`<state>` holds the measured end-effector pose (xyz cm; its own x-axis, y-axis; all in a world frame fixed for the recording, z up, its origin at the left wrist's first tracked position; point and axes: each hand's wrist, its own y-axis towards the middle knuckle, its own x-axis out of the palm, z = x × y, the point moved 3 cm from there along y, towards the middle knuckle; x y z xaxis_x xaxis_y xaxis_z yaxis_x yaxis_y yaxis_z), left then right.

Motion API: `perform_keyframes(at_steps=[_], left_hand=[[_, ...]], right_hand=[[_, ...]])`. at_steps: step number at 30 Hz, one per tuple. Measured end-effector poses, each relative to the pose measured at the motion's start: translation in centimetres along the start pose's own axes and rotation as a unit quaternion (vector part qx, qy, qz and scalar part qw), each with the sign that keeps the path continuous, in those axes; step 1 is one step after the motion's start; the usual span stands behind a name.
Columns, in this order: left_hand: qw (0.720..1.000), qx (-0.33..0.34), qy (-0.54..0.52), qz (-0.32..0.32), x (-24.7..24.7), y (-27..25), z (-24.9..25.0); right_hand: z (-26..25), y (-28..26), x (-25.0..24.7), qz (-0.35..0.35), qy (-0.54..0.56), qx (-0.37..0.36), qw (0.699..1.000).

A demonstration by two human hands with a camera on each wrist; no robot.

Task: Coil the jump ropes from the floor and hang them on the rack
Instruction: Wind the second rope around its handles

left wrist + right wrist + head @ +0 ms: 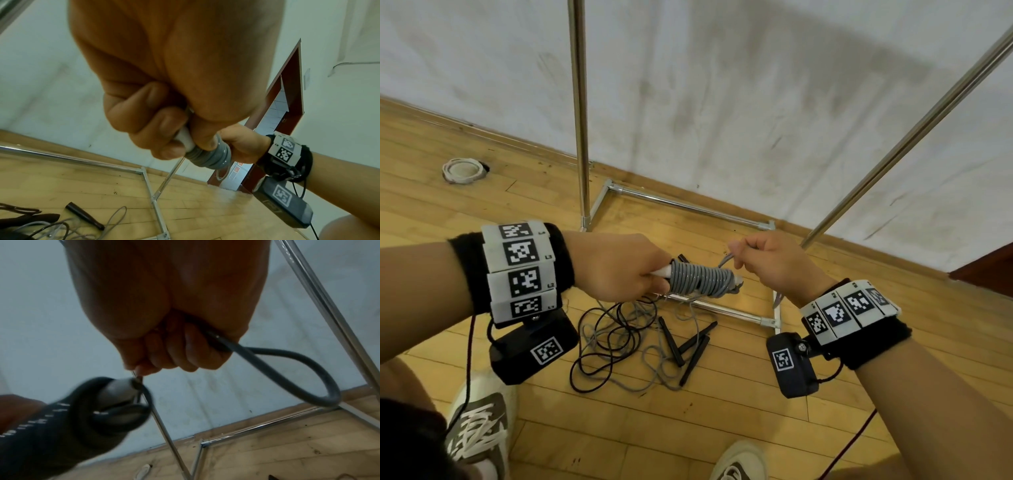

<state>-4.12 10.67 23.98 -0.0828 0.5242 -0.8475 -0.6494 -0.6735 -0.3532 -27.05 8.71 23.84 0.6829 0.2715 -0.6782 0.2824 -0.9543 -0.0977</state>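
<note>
My left hand (633,270) grips the white handles (185,139) of a grey jump rope. Its grey cord (700,277) is wound in tight turns around the handles. My right hand (767,260) pinches the loose end of that cord (725,260) just right of the coil, and a loop of the cord (287,369) hangs out from its palm. Both hands hover above the floor in front of the metal rack (580,113). Below them lie tangled black and grey ropes (619,346) with black handles (690,342).
The rack's base frame (688,205) lies on the wooden floor against the white wall, with a slanted rail (914,137) at the right. A white ring-shaped thing (463,169) sits at the left. My shoes (479,421) stand at the bottom. A red door frame (287,91) shows further right.
</note>
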Motion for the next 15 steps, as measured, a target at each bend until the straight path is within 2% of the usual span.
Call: perform_keyframes(at_steps=[5,10,15], left_hand=[[0.999,-0.026,0.018,0.037,-0.5,0.5,-0.5],[0.989,-0.053,0.03,0.135,-1.9,0.5,-0.8],[0.978,-0.048,-0.004,0.202,-2.7,0.4,-0.6]], right_hand=[[-1.3,-0.6,0.2,-0.043,0.187,0.084,0.978],[-2.9,-1.2,-0.1,-0.057,0.318,0.081,0.943],[-3.9,-1.6,1.2,-0.036,0.364,0.067,0.928]])
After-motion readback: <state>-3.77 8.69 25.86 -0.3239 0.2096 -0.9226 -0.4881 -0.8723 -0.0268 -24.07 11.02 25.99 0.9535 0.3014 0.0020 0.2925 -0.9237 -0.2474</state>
